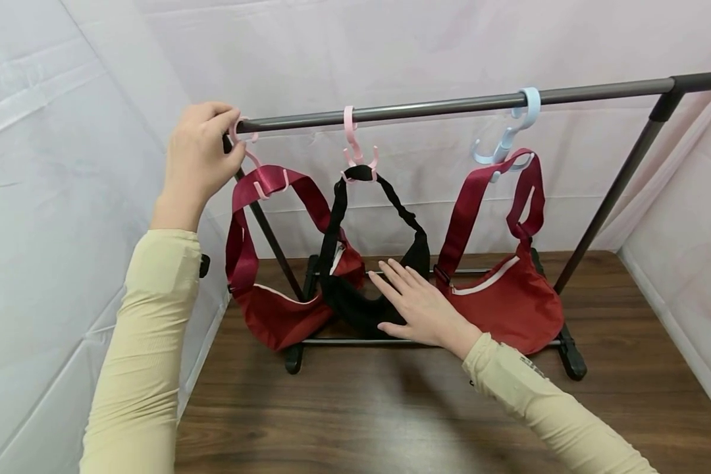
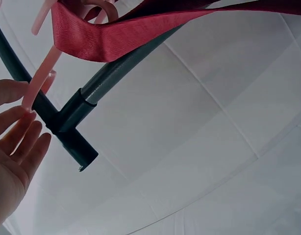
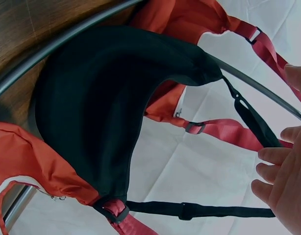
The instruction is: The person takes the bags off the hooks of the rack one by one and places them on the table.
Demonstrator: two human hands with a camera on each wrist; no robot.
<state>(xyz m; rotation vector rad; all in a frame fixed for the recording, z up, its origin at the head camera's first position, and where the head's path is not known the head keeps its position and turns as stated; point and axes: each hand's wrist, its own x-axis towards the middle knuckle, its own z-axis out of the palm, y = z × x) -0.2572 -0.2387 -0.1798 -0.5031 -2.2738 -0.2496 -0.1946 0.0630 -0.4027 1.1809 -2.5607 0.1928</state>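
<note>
Nearest, yellow sleeves [image 1: 148,355] reach in; the right hand [image 1: 423,309], fingers straight and holding nothing, spreads before the black shoulder bag [image 1: 355,313] hanging between red bags; farther, at the clothes rail [image 1: 438,106]'s left end, the left hand [image 1: 201,148] pinches a pink hook [image 2: 42,73] bearing the left red bag [image 1: 278,322], probably positioning it, which calls for a steady hold next

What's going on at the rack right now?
A person's left hand pinches the pink hook at the rail's left end, with a red bag hanging from it. The right hand is spread in front of the black bag; contact is unclear. That bag hangs from another pink hook, and a second red bag from a blue hook.
</note>
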